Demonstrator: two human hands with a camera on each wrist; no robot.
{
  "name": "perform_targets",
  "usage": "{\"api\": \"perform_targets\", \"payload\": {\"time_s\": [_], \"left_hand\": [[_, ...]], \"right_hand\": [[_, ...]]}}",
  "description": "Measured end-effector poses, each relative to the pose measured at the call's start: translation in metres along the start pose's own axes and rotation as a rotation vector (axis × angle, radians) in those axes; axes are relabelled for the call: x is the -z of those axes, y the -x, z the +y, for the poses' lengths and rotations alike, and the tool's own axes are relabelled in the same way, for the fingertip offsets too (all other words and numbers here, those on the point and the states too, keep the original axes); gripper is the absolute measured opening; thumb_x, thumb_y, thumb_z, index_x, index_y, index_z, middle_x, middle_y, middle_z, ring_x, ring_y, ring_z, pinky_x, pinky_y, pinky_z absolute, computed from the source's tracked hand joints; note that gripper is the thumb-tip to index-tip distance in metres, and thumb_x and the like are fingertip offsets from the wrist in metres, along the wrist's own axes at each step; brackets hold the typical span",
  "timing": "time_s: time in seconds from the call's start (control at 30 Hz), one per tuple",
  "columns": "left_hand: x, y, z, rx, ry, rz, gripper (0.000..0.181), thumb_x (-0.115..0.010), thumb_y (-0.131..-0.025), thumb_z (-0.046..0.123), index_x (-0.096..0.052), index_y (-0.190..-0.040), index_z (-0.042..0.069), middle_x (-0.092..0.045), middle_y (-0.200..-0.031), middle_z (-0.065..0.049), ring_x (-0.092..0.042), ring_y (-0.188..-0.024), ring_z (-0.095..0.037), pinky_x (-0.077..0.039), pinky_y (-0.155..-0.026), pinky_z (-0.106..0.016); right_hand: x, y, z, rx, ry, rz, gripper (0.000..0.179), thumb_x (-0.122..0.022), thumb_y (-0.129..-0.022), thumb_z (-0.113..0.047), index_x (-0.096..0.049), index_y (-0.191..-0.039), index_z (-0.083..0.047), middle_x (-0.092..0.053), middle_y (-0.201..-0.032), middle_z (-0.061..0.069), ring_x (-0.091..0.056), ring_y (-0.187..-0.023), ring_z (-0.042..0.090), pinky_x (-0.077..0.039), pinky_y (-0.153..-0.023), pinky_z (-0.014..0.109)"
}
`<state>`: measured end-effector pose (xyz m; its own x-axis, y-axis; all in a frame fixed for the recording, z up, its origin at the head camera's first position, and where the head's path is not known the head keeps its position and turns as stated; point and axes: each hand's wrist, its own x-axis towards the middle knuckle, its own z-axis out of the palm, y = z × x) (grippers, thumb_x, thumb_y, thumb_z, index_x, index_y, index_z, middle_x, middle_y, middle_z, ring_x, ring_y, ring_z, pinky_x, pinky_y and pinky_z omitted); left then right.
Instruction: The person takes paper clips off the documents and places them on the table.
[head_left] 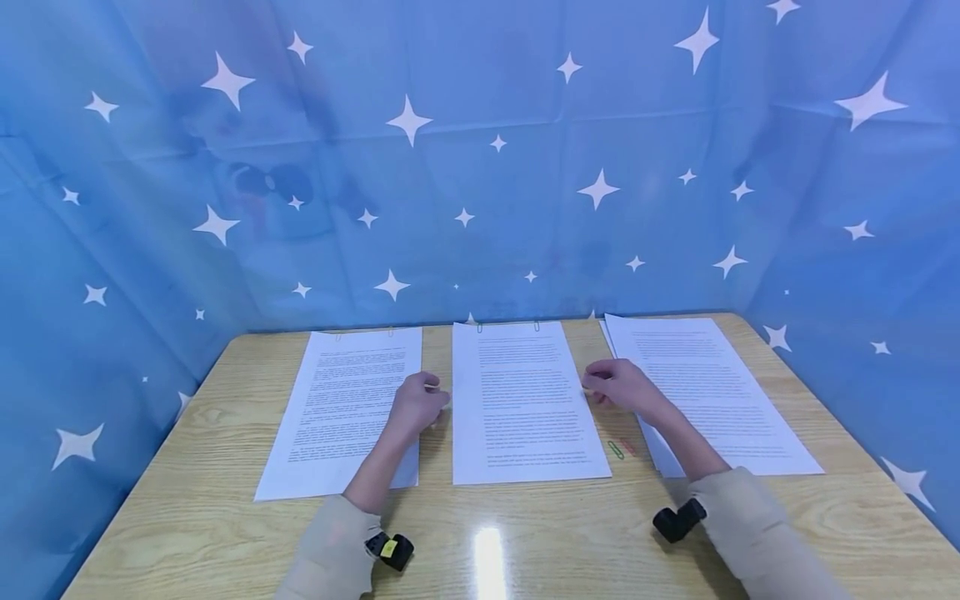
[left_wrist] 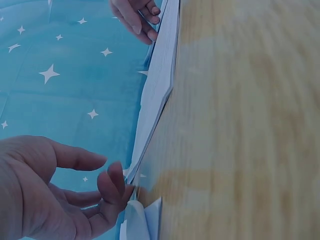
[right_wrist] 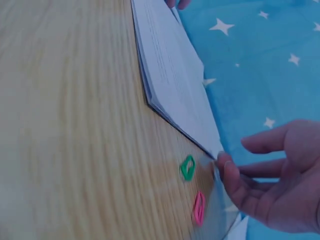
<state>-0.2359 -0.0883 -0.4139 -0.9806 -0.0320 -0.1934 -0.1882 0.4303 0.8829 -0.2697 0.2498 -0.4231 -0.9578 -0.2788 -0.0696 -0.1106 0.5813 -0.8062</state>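
A stack of printed paper (head_left: 525,408) lies in the middle of the table, with green paper clips (head_left: 536,327) on its top edge. My left hand (head_left: 420,402) is beside its left edge, over the right part of the left paper stack (head_left: 337,417). Loosely bent, its fingers hold nothing in the left wrist view. At the middle stack's right edge is my right hand (head_left: 624,385). Its fingertips (right_wrist: 221,159) appear to touch that edge, thumb held apart. A loose green paper clip (head_left: 616,450) and a pink paper clip (head_left: 627,447) lie right of the middle stack.
Another paper stack (head_left: 720,400) lies on the right, its sheets slightly offset, partly under my right forearm. Pale clips (head_left: 391,332) show on the left stack's top edge. A blue star-patterned curtain (head_left: 480,167) stands behind the wooden table (head_left: 187,508).
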Motion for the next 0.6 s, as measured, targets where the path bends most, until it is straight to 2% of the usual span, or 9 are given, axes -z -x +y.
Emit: {"api": "perform_targets", "payload": {"time_s": [0.03,0.2,0.27,0.4,0.5,0.6], "left_hand": [[0.000,0.000,0.000,0.004,0.001,-0.007,0.045,-0.060,-0.094,0.006,-0.052,-0.135,-0.013,-0.064,-0.106,-0.020,-0.064,-0.072,-0.022,-0.049,-0.063,-0.029],[0.000,-0.002,0.001,0.014,0.020,-0.056,0.033,-0.062,-0.094,0.004,-0.060,-0.120,-0.014,-0.067,-0.084,-0.018,-0.063,-0.064,-0.020,-0.048,-0.061,-0.028],[0.000,-0.003,0.001,0.019,0.026,-0.074,0.026,-0.062,-0.093,0.003,-0.064,-0.113,-0.014,-0.068,-0.082,-0.018,-0.062,-0.062,-0.019,-0.047,-0.060,-0.027],[-0.001,-0.008,0.000,0.034,0.038,-0.098,0.019,-0.064,-0.093,0.000,-0.068,-0.106,-0.013,-0.066,-0.081,-0.016,-0.058,-0.061,-0.017,-0.046,-0.057,-0.026],[-0.002,-0.010,0.000,0.045,0.034,-0.112,0.020,-0.066,-0.092,-0.002,-0.068,-0.108,-0.014,-0.067,-0.078,-0.015,-0.059,-0.062,-0.016,-0.048,-0.057,-0.026],[-0.003,-0.011,-0.001,0.051,0.023,-0.118,0.022,-0.067,-0.091,-0.002,-0.068,-0.110,-0.013,-0.067,-0.077,-0.014,-0.061,-0.064,-0.016,-0.050,-0.059,-0.026]], "right_hand": [[-0.001,0.000,-0.001,-0.008,-0.004,0.004,0.021,-0.053,-0.103,-0.006,-0.062,-0.103,0.013,-0.064,-0.084,0.016,-0.063,-0.076,0.025,-0.053,-0.067,0.036],[-0.006,-0.002,-0.009,-0.085,-0.029,0.007,0.023,-0.057,-0.100,-0.006,-0.060,-0.108,0.016,-0.064,-0.085,0.016,-0.062,-0.077,0.022,-0.054,-0.070,0.034],[-0.007,-0.003,-0.011,-0.113,-0.030,0.007,0.025,-0.060,-0.099,-0.007,-0.060,-0.110,0.016,-0.063,-0.085,0.016,-0.060,-0.077,0.021,-0.053,-0.070,0.033],[-0.009,-0.006,-0.012,-0.151,-0.029,0.013,0.038,-0.063,-0.098,-0.008,-0.057,-0.126,0.017,-0.062,-0.084,0.012,-0.058,-0.075,0.017,-0.050,-0.068,0.032],[-0.009,-0.008,-0.011,-0.158,-0.039,0.004,0.036,-0.064,-0.097,-0.007,-0.059,-0.124,0.015,-0.056,-0.077,0.008,-0.050,-0.068,0.016,-0.045,-0.064,0.031],[-0.010,-0.007,-0.009,-0.147,-0.054,0.016,0.036,-0.067,-0.095,-0.006,-0.057,-0.122,0.015,-0.056,-0.083,0.009,-0.049,-0.069,0.017,-0.044,-0.063,0.032]]}}
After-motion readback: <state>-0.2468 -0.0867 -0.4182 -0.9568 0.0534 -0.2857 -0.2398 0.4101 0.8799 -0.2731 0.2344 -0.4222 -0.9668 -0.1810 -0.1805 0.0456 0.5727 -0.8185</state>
